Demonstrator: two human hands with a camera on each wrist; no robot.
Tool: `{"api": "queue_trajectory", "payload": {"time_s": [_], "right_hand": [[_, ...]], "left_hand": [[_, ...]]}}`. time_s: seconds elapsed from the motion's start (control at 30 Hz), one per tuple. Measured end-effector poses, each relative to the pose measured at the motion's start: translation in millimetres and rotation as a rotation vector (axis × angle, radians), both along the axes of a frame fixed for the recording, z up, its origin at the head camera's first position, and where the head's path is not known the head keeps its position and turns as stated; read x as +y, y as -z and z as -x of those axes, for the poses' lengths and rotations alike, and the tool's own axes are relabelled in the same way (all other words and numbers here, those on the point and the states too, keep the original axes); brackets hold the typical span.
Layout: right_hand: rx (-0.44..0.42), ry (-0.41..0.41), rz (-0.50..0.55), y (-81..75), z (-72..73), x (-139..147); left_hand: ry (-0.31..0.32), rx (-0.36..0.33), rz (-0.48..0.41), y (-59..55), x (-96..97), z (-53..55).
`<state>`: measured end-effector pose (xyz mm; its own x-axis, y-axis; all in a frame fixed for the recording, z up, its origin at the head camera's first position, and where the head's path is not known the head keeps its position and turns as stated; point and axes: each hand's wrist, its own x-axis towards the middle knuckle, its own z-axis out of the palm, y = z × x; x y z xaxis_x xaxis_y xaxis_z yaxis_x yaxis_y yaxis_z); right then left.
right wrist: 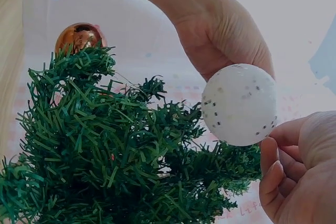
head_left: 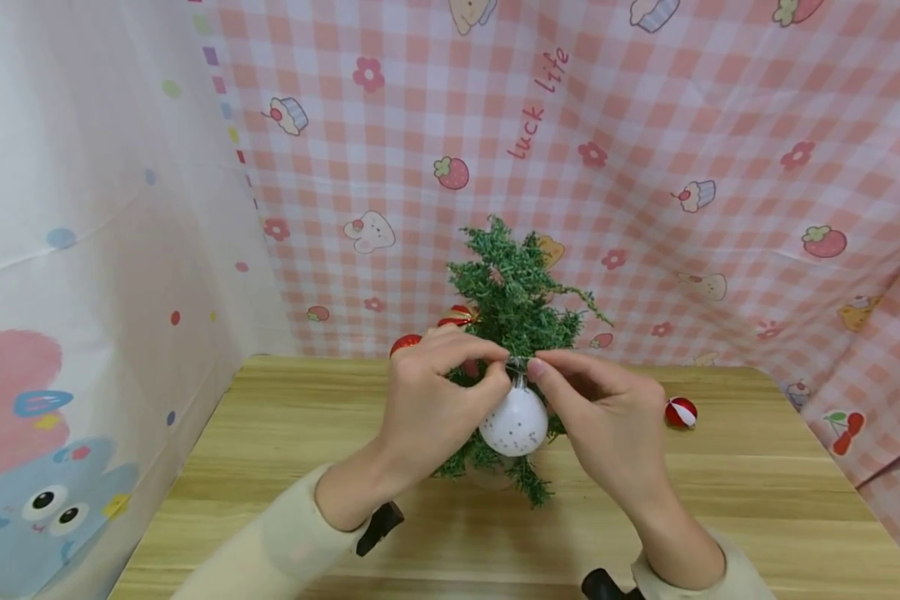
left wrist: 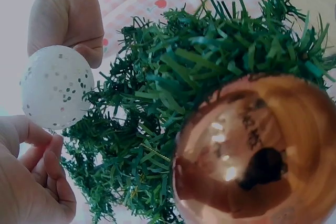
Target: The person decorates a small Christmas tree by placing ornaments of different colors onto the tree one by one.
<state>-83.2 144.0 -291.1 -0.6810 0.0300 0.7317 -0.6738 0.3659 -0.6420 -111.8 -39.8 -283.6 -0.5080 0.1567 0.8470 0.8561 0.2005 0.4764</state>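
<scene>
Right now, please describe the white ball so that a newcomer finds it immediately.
Find the green tree on the wooden table. In front of it, between the left hand and right hand, is the white ball. Unlike the copper ball and the red-and-white ball, it has small speckles.

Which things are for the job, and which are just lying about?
For the job:
white speckled ball
its thin hanger, pinched by the left hand and right hand
probably the green tree, with a copper ball at its branches

Just lying about:
red-and-white ball on the table

white ball | right fingers at edge | green branches | copper ball
</scene>
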Motion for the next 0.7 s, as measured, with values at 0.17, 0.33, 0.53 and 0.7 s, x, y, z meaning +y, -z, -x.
{"api": "queue_trajectory", "payload": {"time_s": [0.17, 0.33, 0.53, 0.7], "right_hand": [[0.005, 0.006, -0.002, 0.9, 4.2, -1], [0.004, 0.025, -0.028, 2.3, 7.7, -2], [-0.033, 0.041, -0.040, 3.4, 12.4, -1], [-0.054, 0.038, -0.040, 4.2, 15.4, 0]], "left_hand": [[-0.022, 0.004, 0.010, 0.9, 0.5, 5.0], [-0.018, -0.008, 0.013, 2.1, -0.8, 9.1], [-0.011, -0.035, 0.013, 3.8, -0.9, 12.2], [-0.014, -0.070, 0.026, 5.3, -1.2, 13.7]]}}
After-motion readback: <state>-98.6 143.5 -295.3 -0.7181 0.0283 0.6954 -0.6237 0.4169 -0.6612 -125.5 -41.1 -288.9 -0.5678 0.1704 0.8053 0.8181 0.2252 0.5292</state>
